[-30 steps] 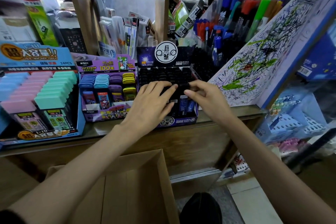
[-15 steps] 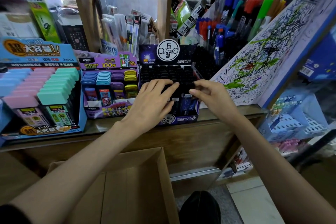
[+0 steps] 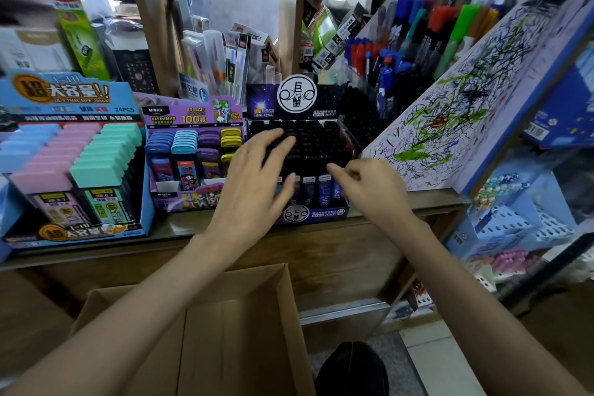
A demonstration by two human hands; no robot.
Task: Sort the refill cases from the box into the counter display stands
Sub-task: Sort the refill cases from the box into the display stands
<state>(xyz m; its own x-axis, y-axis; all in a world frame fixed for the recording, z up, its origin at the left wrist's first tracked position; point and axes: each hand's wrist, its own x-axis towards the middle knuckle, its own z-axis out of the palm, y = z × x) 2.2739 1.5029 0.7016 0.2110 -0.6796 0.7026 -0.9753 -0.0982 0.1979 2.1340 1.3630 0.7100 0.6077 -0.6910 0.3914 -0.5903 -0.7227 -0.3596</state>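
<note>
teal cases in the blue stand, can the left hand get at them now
Probably yes: the teal cases stand uncovered, the left hand holds nothing, and only the low purple stand lies between.

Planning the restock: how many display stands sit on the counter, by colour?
Blue stand: 1
Purple stand: 1
Black stand: 1
Total: 3

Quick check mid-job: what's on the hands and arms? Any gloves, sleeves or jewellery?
The left hand and right hand are bare: no gloves, and no rings or watch visible. The left forearm and right forearm are uncovered too, with no sleeves showing.
</note>
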